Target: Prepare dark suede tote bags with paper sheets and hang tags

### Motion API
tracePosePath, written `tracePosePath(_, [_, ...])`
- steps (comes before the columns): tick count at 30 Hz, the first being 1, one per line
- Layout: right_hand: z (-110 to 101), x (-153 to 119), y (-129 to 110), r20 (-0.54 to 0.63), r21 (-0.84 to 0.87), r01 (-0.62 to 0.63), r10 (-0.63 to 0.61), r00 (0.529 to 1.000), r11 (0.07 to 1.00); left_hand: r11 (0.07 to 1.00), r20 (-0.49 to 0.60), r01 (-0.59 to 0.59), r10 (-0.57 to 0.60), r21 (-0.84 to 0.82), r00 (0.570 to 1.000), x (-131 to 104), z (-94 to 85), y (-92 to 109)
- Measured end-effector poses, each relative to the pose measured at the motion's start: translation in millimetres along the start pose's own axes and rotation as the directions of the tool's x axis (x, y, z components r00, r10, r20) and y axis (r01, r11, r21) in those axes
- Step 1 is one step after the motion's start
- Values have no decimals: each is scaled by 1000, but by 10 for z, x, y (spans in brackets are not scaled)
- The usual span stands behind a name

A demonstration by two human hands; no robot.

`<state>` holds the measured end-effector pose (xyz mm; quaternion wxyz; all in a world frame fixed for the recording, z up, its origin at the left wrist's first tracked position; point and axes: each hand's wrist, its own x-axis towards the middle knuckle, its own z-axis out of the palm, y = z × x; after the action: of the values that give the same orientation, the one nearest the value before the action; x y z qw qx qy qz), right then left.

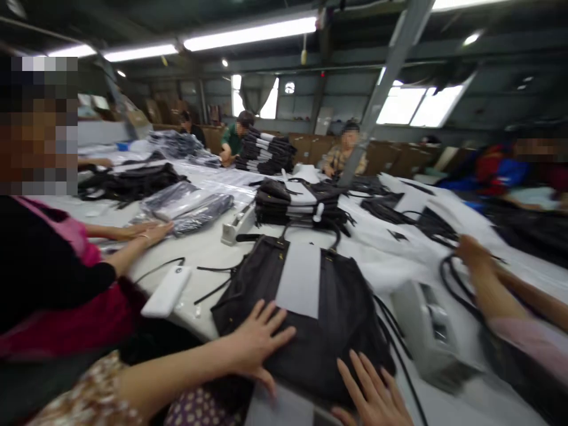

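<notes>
Contact: I see the right hand (375, 393) palm down, fingers spread, on the near right part of the black bag (344, 331). The left hand (260, 337) rests on the near left part, fingers also spread. Neither hand pinches anything; I cannot tell the pressure. The bag lies flat at the near edge of the white table (204, 254); whether something lies beneath it, I cannot tell.

Handling: I judge the bag light, soft and not fragile, with panels that crease readily; a smooth surface may let fingers slide. I rate the side edges as the best hold, one hand per side. Keep fingers clear of the loose straps (215, 269) at the left side, which could snag.

Orientation: the wide base faces the table's near edge, and the body narrows toward the far edge. I read the long axis as side to side, roughly along the near edge; foreshortening leaves this uncertain. A pale paper strip (299, 281) runs lengthwise down the upper middle. The handle (338, 236) points toward the far edge and offers a second hold. Beyond it sits a stack of black bags (271, 207).
</notes>
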<state>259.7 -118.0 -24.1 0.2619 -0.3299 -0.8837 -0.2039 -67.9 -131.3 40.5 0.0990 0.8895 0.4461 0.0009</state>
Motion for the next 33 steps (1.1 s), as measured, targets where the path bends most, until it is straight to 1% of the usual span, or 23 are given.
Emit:
tracePosePath(1, [-108, -37, 32, 111, -48, 15, -9, 994, 999, 997, -7, 48, -48, 55, 999, -79, 23, -79])
tracePosePath(2, [-167, -37, 50, 188, -67, 11, 1, 982, 998, 990, -22, 88, -87, 111, 996, -153, 56, -172])
tracePosePath(3, [-187, -12, 63, 233, -69, -14, 30, 972, 998, 981, -38, 114, -109, 158, 993, -221, 90, -266])
tracePosePath(5, [-170, 81, 89, 298, -48, -50, 62, 953, 998, 968, -52, 107, -97, 227, 994, -334, 129, -422])
tracePosePath(7, [-151, 192, 123, 359, -20, -45, 49, 932, 999, 953, -52, 95, -84, 287, 995, -399, 109, -514])
tracePosePath(9, [-168, 294, 166, 417, 8, -27, 21, 908, 1000, 933, -42, 100, -91, 346, 995, -406, 32, -559])
tracePosePath(11, [-209, 376, 212, 461, 30, -24, 7, 887, 999, 912, -29, 104, -101, 397, 994, -369, -82, -594])
tracePosePath(16, [-254, 487, 293, 508, 72, -55, 11, 861, 996, 892, 16, 107, -126, 438, 992, -226, -384, -747])
tracePosePath(19, [-249, 524, 331, 526, 74, -96, 42, 850, 993, 894, 40, 121, -154, 432, 987, -129, -486, -847])
tracePosePath(22, [-315, 585, 413, 541, 42, -136, 92, 836, 990, 907, 72, 125, -168, 401, 983, -57, -552, -939])
tracePosePath(25, [-456, 693, 566, 545, 41, -198, 145, 826, 979, 945, 96, 115, -151, 307, 984, -54, -618, -1047])
tracePosePath(28, [-523, 792, 717, 522, 60, -314, 238, 819, 948, 973, 92, 139, -158, 182, 983, -97, -626, -1152])
tracePosePath(29, [-501, 805, 746, 526, 57, -367, 285, 801, 928, 978, 96, 161, -175, 136, 980, -107, -605, -1173])
tracePosePath(30, [-457, 805, 760, 547, 51, -425, 331, 769, 904, 978, 104, 186, -195, 90, 975, -109, -572, -1184])
tracePosePath(32, [-330, 769, 751, 609, 32, -525, 400, 685, 850, 974, 129, 228, -226, 4, 966, -90, -496, -1181])
tracePosePath(33, [-268, 741, 738, 635, 26, -554, 414, 652, 832, 969, 140, 246, -239, -34, 961, -69, -467, -1172])
